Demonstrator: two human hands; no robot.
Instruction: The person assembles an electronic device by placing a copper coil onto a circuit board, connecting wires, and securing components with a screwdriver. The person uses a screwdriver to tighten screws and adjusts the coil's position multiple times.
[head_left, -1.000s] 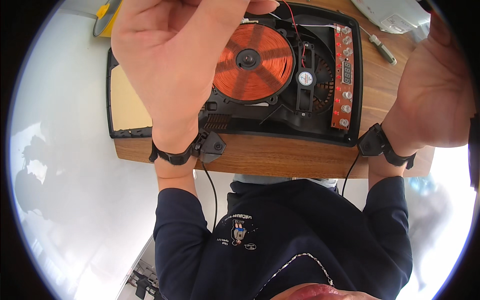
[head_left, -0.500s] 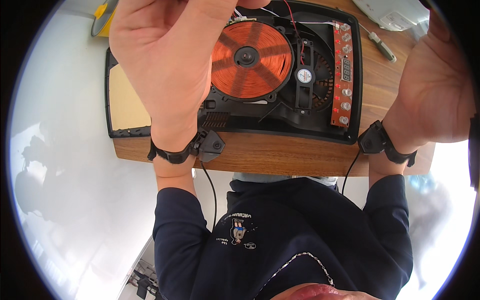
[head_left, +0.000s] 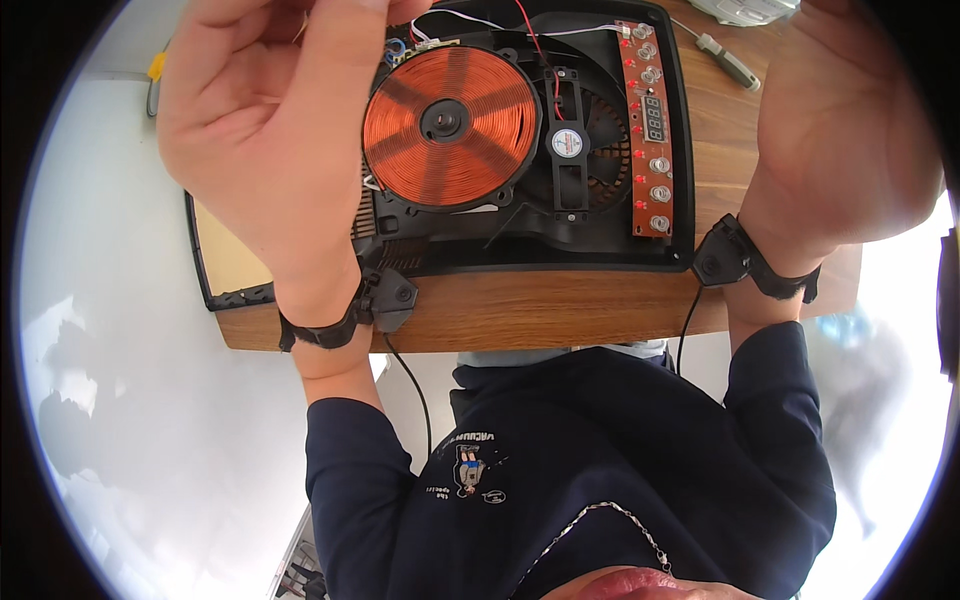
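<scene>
An opened induction cooker with a black shell (head_left: 560,258) lies on the wooden table, showing a round copper coil (head_left: 415,175), a fan (head_left: 605,150) and a reddish-brown button board (head_left: 645,185). My left hand (head_left: 265,150) is raised over the cooker's left part, its fingers curled in at the upper edge. A thin sliver shows by the fingers; what they hold is too small and partly cut off to name. To the right of the cooker, my right hand (head_left: 850,150) is raised with the palm side showing. Its fingers run out of the picture at the top.
A screwdriver (head_left: 728,62) with a grey handle lies right of the cooker, near a pale, partly cut-off object (head_left: 740,8). Red and white wires (head_left: 535,30) cross the cooker's far side. A pale yellowish panel (head_left: 228,245) sits at its left end.
The cooker appears further left in the picture, and my left hand has shifted left too. My right hand sits slightly higher. More of the coil's left edge and the white wires now shows.
</scene>
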